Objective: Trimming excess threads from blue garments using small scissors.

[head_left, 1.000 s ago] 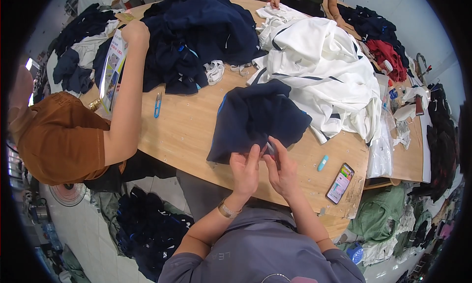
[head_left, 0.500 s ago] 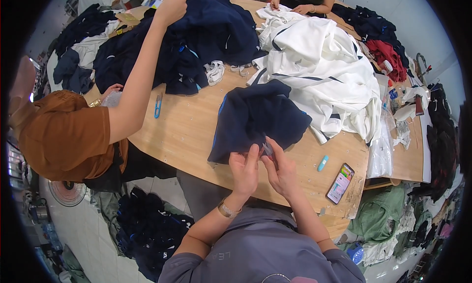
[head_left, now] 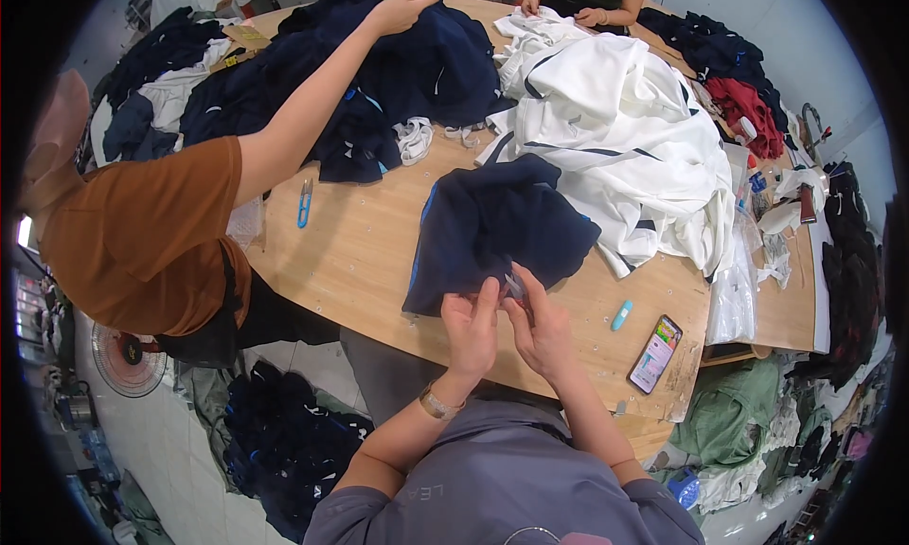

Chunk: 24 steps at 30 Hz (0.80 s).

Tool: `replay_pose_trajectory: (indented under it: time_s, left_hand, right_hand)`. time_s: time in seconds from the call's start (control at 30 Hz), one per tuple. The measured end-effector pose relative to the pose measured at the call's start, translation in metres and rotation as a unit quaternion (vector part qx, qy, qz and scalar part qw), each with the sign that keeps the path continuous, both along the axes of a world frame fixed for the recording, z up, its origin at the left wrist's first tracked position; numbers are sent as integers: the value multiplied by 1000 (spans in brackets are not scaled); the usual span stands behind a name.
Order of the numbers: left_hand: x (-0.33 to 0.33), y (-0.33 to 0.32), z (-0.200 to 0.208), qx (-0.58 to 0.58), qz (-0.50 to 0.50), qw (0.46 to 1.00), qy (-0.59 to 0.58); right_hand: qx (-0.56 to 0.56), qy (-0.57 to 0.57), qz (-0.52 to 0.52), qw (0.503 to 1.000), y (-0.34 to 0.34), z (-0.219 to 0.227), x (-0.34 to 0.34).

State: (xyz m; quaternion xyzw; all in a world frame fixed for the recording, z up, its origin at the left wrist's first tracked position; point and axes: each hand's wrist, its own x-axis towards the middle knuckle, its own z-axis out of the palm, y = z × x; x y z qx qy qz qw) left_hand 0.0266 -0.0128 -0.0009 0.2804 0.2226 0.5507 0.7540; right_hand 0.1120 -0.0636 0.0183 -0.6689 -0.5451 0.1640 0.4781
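A dark navy garment [head_left: 497, 223] with a blue edge lies bunched on the table in front of me. My left hand [head_left: 472, 329] is closed at its near edge, thumb and fingers pinching the cloth. Beside it, almost touching, my right hand [head_left: 540, 335] is closed around small thread snips [head_left: 514, 285]. Their pointed metal blades show between the two hands, against the navy cloth; the handle is mostly hidden in my fingers.
A heap of white garments [head_left: 615, 138] and a navy pile [head_left: 417, 67] cover the far table. Blue-handled snips [head_left: 304, 204], a light-blue cylinder [head_left: 621, 315] and a phone [head_left: 655, 354] lie around. A brown-sleeved co-worker [head_left: 151, 232] reaches across at left; another person's hands [head_left: 592, 17] work opposite.
The brown-sleeved co-worker's arm has swung to the right over the navy pile, carrying a printed sheet. My hands and the navy garment have barely moved.
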Motion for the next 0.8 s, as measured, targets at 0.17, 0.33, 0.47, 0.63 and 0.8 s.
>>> replay_pose_trajectory:
  time_s: [0.17,0.33,0.47,0.63,0.8]
  left_hand:
    - [0,-1,0,-1,-9,1000,-14]
    - [-1,1,-1,-20,-16,999,-23]
    - [1,0,3,-25,-13,999,-24]
    - [0,1,-1,-19,-7,1000,-23]
    - [-1,0,-1,-5,-6,1000,-22]
  right_hand:
    - [7,-23,-6,1000,1,-4,0]
    - [9,6,-9,1000,1,-3,0]
    - [-17,32,-7,999,-3,1,1]
    - [-14,34,7,999,-1,0,0]
    - [-15,24,8,1000,-1,1,0]
